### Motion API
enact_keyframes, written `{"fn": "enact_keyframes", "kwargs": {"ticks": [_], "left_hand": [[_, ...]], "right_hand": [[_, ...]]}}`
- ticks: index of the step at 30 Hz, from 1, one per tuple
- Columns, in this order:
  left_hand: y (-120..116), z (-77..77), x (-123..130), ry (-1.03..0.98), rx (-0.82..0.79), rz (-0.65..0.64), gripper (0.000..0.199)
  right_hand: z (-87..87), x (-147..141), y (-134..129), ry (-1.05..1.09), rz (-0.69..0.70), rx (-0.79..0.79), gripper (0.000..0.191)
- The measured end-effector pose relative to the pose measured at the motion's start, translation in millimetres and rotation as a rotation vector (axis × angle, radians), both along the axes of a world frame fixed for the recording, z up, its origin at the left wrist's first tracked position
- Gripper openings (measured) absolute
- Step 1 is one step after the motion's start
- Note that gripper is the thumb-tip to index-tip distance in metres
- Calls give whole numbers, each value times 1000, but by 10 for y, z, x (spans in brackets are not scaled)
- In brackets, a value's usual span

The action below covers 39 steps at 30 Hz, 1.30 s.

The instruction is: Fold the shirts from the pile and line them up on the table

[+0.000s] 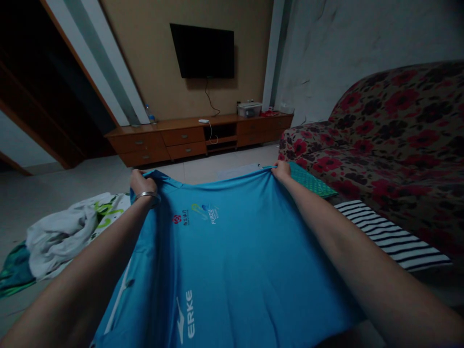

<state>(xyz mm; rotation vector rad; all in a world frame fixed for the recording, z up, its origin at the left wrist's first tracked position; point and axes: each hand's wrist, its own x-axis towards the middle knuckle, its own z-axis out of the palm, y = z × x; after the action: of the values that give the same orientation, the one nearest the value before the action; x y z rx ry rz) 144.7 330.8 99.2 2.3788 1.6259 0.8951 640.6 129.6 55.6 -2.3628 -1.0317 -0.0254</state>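
A blue T-shirt [239,256] with white ERKE lettering and small printed logos is stretched out in front of me. My left hand [142,185] grips its far left part, a silver bangle around the wrist. At the far right edge, my right hand [282,170] pinches the fabric, which creases toward the fingers. Between both hands the cloth's far edge sags slightly. Folds run down the shirt's left side, and its near end leaves the bottom of the view.
Crumpled white cloth [68,237] lies at left. Right of the shirt are a striped folded garment [391,237] and a green patterned piece [310,180], beside a floral sofa [395,125]. Ahead stand a wooden TV cabinet [184,137] and a wall-mounted television [205,52].
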Motion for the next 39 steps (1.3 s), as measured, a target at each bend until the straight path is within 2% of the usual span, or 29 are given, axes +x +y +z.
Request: {"fn": "enact_keyframes", "kwargs": {"ticks": [3, 5, 9, 13, 16, 19, 21, 24, 28, 30, 32, 35, 39], "left_hand": [[-120, -39, 115, -45, 17, 26, 48], [-212, -92, 165, -25, -15, -47, 46], [-368, -234, 174, 56, -83, -190, 65], [-640, -403, 42, 149, -58, -238, 66], [-1066, -596, -269, 186, -49, -291, 59], [-1668, -837, -828, 202, -35, -401, 57], [-2106, -988, -1277, 251, 2, -446, 60], [-2737, -1140, -1886, 307, 51, -441, 64], [-3401, -1175, -2364, 452, 68, -425, 56], [-3592, -1137, -2508, 527, 16, -357, 52], [-3710, -1081, -2640, 561, -49, -272, 49], [-3852, -992, -2792, 523, -81, -190, 46], [-4000, -931, -2740, 408, -22, -183, 47]], "right_hand": [[-114, -77, 130, 1, 20, -6, 26], [-199, -157, 145, 3, 69, -19, 33], [-288, -317, 59, 3, 145, -38, 63], [-233, -418, -208, -54, 188, 1, 56], [-231, -494, -702, -119, 322, 52, 47], [-357, -633, -1520, -157, 459, 74, 40], [-501, -776, -2165, -180, 505, 59, 37], [-769, -999, -3102, -192, 491, 26, 35], [-1162, -1041, -4070, -250, 438, 42, 36], [-1314, -937, -4387, -291, 415, 62, 40], [-1391, -835, -4593, -330, 385, 91, 44], [-1362, -827, -4743, -377, 373, 140, 45], [-1274, -1044, -4764, -357, 507, 180, 43]]}}
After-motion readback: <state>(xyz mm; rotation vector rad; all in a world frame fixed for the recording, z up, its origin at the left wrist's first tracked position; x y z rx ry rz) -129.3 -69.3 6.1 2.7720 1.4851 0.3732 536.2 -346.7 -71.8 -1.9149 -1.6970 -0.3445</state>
